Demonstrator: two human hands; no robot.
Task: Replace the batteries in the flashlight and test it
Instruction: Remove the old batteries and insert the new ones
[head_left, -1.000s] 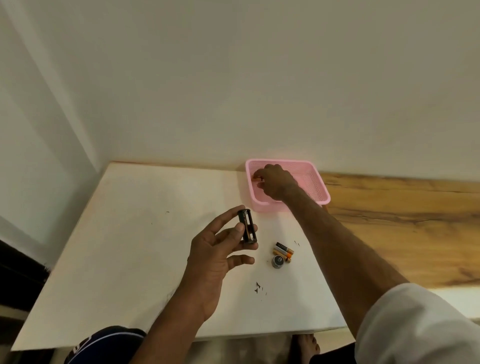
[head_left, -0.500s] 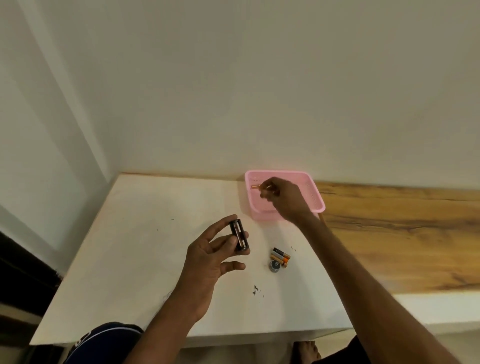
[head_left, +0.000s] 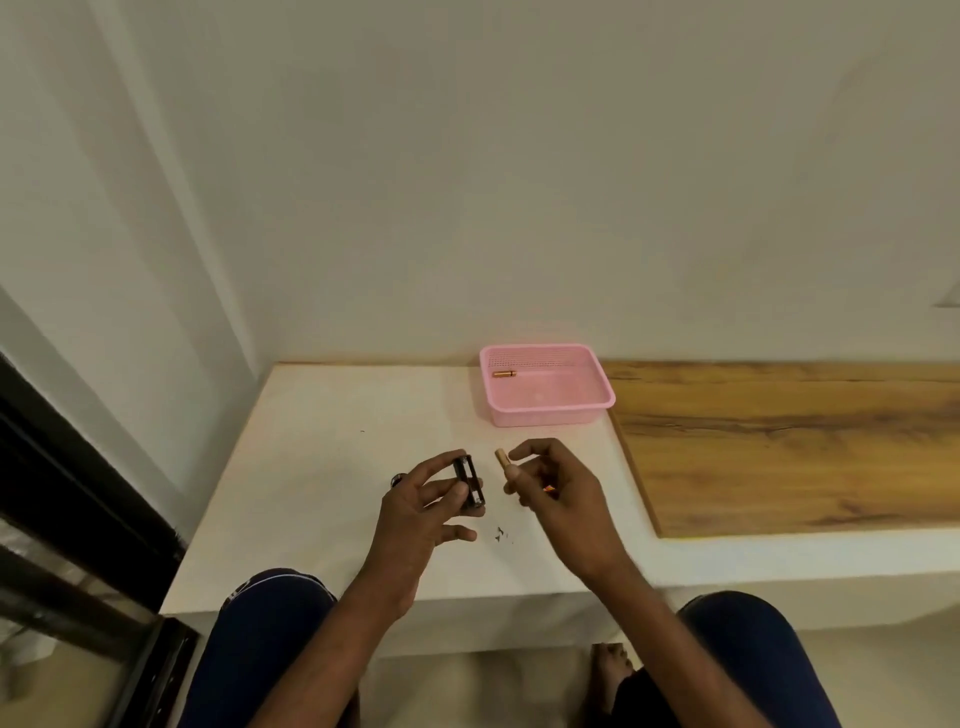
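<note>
My left hand (head_left: 421, 512) grips a small black battery holder (head_left: 470, 480) above the white table, thumb on one side and fingers on the other. My right hand (head_left: 558, 491) pinches a gold battery (head_left: 505, 464) a little to the right of the holder, apart from it. One more gold battery (head_left: 504, 374) lies in the pink basket (head_left: 597, 376) at the back of the table. A bit of orange (head_left: 548, 488) shows under my right hand, mostly hidden. A dark object (head_left: 397, 479) peeks out behind my left hand.
The white table (head_left: 311, 467) meets a wooden ledge (head_left: 779, 441) on the right. Walls stand close behind and to the left. Small dark specks (head_left: 500, 533) lie near the front edge. My knees are below the table.
My right hand drew back from the pink basket with a gold battery and came down beside the holder in my left hand. The camera tilted down.
</note>
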